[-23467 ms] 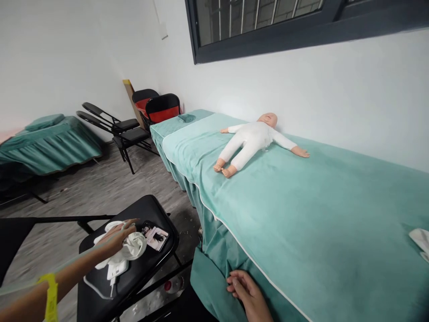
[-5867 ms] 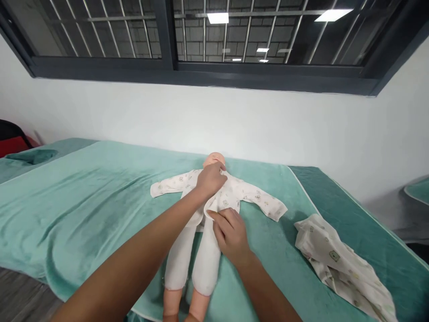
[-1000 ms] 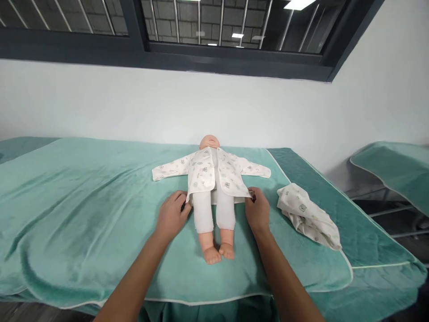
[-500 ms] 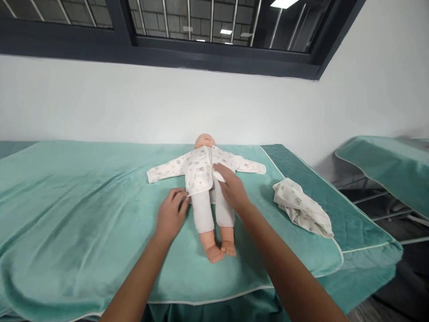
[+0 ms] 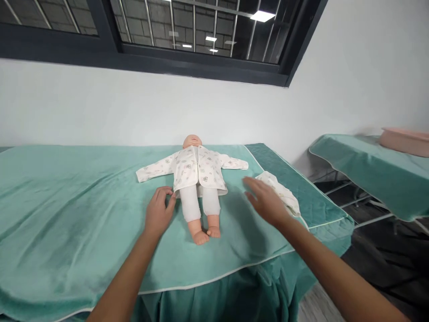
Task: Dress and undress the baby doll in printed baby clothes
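A baby doll (image 5: 192,141) lies on its back with its arms spread, in a white printed baby jacket (image 5: 186,171) and white trousers (image 5: 190,203). The jacket's front edges lie side by side with a narrow gap at the chest. At its lower left corner, my left hand (image 5: 159,212) pinches the hem between thumb and fingers. My right hand (image 5: 266,200) is in the air to the right of the doll, fingers stretched out, holding nothing. Just behind it lies a bunched printed white cloth (image 5: 284,193), partly hidden by this hand.
A green blanket (image 5: 100,232) with pale piping covers the bed under the doll. The white wall (image 5: 134,107) and a dark window frame (image 5: 201,69) rise behind. To the right, past a gap, another green-covered bed (image 5: 351,156) holds a pink basin (image 5: 405,141).
My right hand has left the jacket front and moved right, toward the bunched cloth. The jacket's right panel now lies flat over the doll. My left hand stays at the hem; the view has turned right.
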Motion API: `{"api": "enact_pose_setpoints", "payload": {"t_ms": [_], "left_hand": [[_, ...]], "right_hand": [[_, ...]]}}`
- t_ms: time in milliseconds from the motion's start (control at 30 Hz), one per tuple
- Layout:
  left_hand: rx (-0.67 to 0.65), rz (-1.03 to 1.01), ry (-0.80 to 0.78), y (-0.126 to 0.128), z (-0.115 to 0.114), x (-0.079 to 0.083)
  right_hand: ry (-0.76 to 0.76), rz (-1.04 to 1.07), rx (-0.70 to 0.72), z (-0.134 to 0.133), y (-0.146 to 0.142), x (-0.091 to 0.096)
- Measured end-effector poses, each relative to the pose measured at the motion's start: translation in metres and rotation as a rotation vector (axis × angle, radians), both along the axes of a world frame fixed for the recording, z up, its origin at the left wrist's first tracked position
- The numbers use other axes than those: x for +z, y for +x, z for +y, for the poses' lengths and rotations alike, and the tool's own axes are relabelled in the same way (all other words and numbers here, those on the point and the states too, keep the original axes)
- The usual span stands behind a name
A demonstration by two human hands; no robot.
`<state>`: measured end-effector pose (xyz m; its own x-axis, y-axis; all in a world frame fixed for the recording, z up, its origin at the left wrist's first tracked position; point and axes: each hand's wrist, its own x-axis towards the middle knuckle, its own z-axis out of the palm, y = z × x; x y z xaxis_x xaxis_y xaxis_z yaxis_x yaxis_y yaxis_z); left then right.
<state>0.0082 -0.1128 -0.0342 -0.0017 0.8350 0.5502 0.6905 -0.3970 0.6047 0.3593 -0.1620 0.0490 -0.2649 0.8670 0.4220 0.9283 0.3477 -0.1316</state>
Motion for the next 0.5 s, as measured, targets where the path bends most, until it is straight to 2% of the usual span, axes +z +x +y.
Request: {"api": "enact_pose_setpoints", "payload": {"t_ms": [67, 100, 167, 200, 267, 367, 433, 500], "left_hand": [[-0.018, -0.012, -0.008, 0.001, -0.005, 0.001], [-0.032, -0.025, -0.016, 0.002, -0.009, 0.002], [-0.062, -0.071, -0.026, 0.005, -0.021, 0.004], [-0.073, -0.102, -0.021, 0.008, -0.029, 0.005], [-0.087, -0.162, 0.014, 0.018, -0.05, 0.006], [-0.16, -0.17, 0.08, 0.041, -0.085, 0.005], [-0.253, -0.059, 0.099, 0.058, -0.103, 0.003], [-0.293, 0.052, 0.099, 0.072, -0.111, 0.001]], "right_hand": [[-0.044, -0.09, -0.283, -0.002, 0.035, 0.007], [-0.126, -0.094, -0.42, -0.003, 0.05, 0.008], [-0.315, 0.012, -0.571, -0.004, 0.072, 0.008], [-0.366, 0.116, -0.587, -0.004, 0.077, 0.007], [-0.362, 0.334, -0.541, -0.003, 0.078, 0.006], [-0.339, 0.576, -0.399, -0.001, 0.055, 0.009], [-0.444, 0.871, -0.212, 0.0, 0.03, 0.015], [-0.572, 1.215, 0.026, -0.001, 0.002, 0.022]]}}
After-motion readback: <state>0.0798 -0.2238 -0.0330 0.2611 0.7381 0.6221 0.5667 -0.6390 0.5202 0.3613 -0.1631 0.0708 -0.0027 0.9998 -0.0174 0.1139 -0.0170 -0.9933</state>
